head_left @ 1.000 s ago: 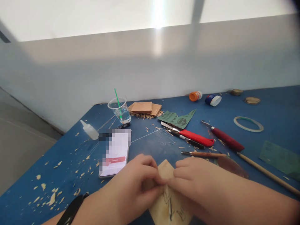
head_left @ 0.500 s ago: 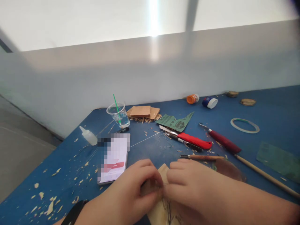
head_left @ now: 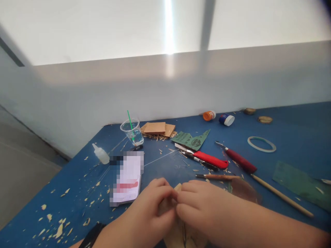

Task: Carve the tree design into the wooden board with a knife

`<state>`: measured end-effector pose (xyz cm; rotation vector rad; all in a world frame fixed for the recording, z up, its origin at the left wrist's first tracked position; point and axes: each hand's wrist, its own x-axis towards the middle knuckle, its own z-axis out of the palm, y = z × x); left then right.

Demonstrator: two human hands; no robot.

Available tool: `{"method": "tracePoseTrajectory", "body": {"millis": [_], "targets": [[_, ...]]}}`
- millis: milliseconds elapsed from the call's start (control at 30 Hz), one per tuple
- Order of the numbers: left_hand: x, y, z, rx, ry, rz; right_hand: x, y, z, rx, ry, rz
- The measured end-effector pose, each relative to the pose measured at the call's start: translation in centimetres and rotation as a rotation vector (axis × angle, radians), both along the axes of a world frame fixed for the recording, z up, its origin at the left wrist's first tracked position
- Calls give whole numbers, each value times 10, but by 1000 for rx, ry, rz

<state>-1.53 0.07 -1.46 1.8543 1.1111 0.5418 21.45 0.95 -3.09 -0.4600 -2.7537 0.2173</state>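
Left hand: your left hand (head_left: 148, 215), at the bottom centre, has its fingers curled and its thumb bent toward them; the tips are hidden against the other hand, so whether they grip anything can't be told.
Right hand: your right hand (head_left: 207, 210) is beside it, fingers folded inward and meeting your left fingertips; its grip is hidden too.
Wooden piece: the pale wooden piece (head_left: 172, 239) lies under both your hands at the bottom centre, mostly covered, dark marks showing below your fingers.
Phone: the phone (head_left: 128, 181) lies left of your left hand, screen lit.
Cup: the clear cup (head_left: 137, 137) with a green straw (head_left: 130, 120) stands beyond the phone; the white bottle (head_left: 102, 155) is tilted to its lower left.
Tools: the red cutter (head_left: 213, 160), brown-handled tool (head_left: 221, 177) and red-handled tool (head_left: 241, 161) lie right of centre on the blue table (head_left: 160, 172).
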Motion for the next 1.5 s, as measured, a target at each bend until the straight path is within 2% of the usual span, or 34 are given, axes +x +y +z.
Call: {"method": "tracePoseTrajectory", "body": {"millis": [133,267,400,500,667,767,933,1200,1333,1400,1500], "targets": [[-2,7,-1,-160,-98,102,3,0,6,-28,142,-95],[-6,9,1,-273,-246,119,8,1,2,-189,435,-52],[-4,5,6,-338,-360,142,3,3,-9,-197,652,-66],[-1,3,5,-352,-406,158,-5,2,-10,-178,746,-81],[1,1,-1,-297,-443,131,-12,0,-5,-147,736,-163],[1,-2,1,-238,-419,105,-12,-1,-8,-172,692,-199],[0,-4,8,-48,-284,60,-13,-2,-13,-193,695,-201],[-4,-3,12,37,-153,19,-12,-7,-3,-255,667,-171],[-7,-1,11,54,-102,13,-12,-8,-5,-316,649,-195],[-11,-2,13,87,-57,-6,-10,-7,-7,-360,611,-172],[-15,-5,21,174,32,-132,-5,-3,-9,-449,531,-12]]}}
